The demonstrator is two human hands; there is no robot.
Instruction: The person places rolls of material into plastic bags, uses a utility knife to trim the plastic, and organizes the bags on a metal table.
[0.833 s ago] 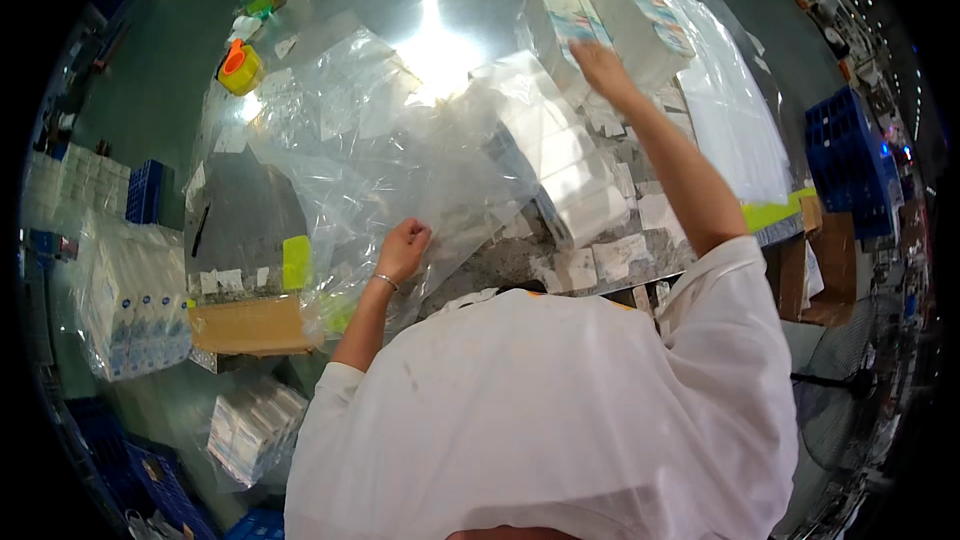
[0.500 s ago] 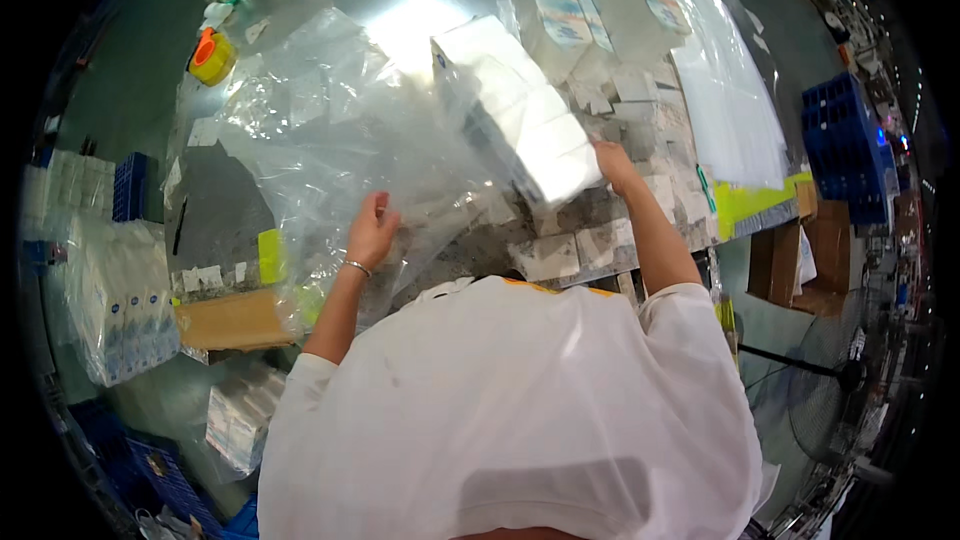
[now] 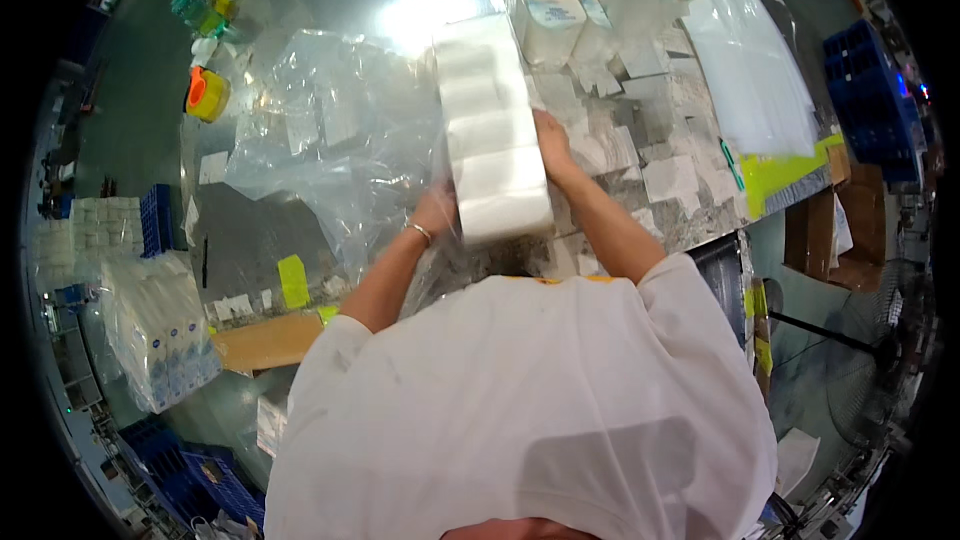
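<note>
A long row of white tissue packs [image 3: 495, 130] stands over the middle of the worktable, between my two hands. My right hand [image 3: 553, 145] is pressed along its right side, fingers closed against it. My left hand [image 3: 436, 208], with a bracelet at the wrist, is at the row's lower left side; it is blurred, and its fingers are partly hidden by the packs and clear film. A large clear plastic bag [image 3: 345, 105] lies crumpled to the left of the row, its edge reaching my left hand.
More printed tissue packs [image 3: 555, 15] stand at the table's far side. A stack of clear plastic sheets [image 3: 750, 90] lies at the right. A yellow tape roll [image 3: 208, 95] and bottles [image 3: 195, 15] sit far left. Wrapped bundles [image 3: 160, 335] are beyond the left edge; a cardboard box [image 3: 850, 230] is at right.
The tissue row has turned from slanted to nearly straight away from me and shifted slightly left. My left hand has moved right, from the plastic bag to the row's side.
</note>
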